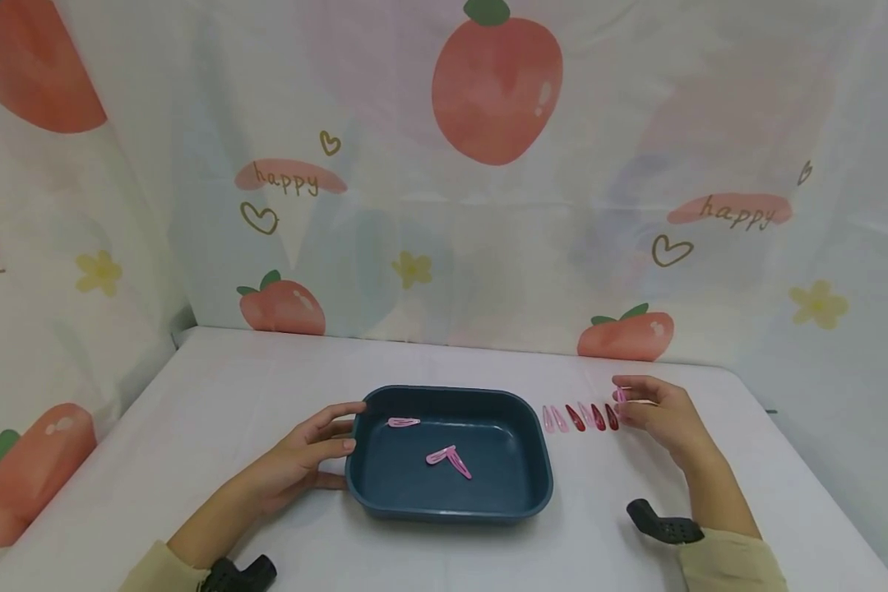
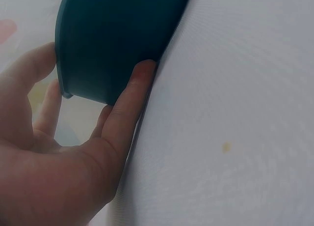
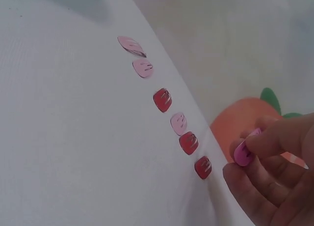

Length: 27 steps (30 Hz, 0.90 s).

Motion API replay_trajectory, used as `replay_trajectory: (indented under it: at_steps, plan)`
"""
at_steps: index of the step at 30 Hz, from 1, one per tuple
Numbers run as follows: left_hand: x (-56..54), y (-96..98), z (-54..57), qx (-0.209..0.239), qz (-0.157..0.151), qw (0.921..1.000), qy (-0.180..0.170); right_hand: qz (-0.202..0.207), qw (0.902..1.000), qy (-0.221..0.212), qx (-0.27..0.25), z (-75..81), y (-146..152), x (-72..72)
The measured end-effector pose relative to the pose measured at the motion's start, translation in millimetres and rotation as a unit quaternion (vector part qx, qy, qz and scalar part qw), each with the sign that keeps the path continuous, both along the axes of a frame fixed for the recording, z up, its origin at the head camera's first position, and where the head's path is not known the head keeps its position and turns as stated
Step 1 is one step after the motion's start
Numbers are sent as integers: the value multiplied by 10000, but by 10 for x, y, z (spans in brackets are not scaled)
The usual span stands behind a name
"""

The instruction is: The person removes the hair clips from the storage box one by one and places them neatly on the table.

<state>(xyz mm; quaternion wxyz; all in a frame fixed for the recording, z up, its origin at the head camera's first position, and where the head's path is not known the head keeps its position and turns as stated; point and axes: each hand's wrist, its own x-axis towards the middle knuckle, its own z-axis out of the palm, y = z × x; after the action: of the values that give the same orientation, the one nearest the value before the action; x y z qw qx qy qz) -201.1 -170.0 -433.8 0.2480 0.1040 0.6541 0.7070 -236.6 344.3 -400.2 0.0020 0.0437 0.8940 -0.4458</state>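
R hand (image 1: pixel 662 415) pinching a pink hair clip (image 3: pixel 242 156) above white tbl (image 1: pixel 592 543), at R end of a row of 6 clips (image 1: pixel 575 418) – 3 pink, 3 red. L hand (image 1: pixel 296 460) loose, fingers touching L side of blue tray (image 1: pixel 451 515) – 3 pink clips (image 1: pixel 459 464) inside.

The tray (image 1: pixel 451 497) is of a dark blue colour, and the three clips (image 1: pixel 459 464) in it are pink. The row of clips (image 1: pixel 575 418), counted from the left, is pale pink, pale pink, red, pale pink, red and red. The held clip (image 3: pixel 242 157) is a stronger pink. The desk (image 1: pixel 303 362) is plain white. The pale cloth (image 1: pixel 488 238) has red fruits (image 1: pixel 497 90), green leaves (image 1: pixel 486 11), yellow flowers (image 1: pixel 412 269).
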Motion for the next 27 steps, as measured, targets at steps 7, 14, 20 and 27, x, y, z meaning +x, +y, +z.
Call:
replay_trajectory:
  at_steps: [7, 14, 20, 27]
  plan:
    - [-3, -7, -16, 52, -47, 10000, 7, -56, 9998, -49, 170, -60, 40, -12]
    - [3, -8, -19, 11, -13, 10000, -9, -149, 9957, -148, 897, -132, 63, -35]
    - [5, -9, -19, -14, -4, 10000, 3, -156, 9918, -141, 1257, -107, 41, -7]
    - [-6, -6, -21, -42, 20, 10000, 15, -89, 9882, -85, 1527, -97, 45, -16]
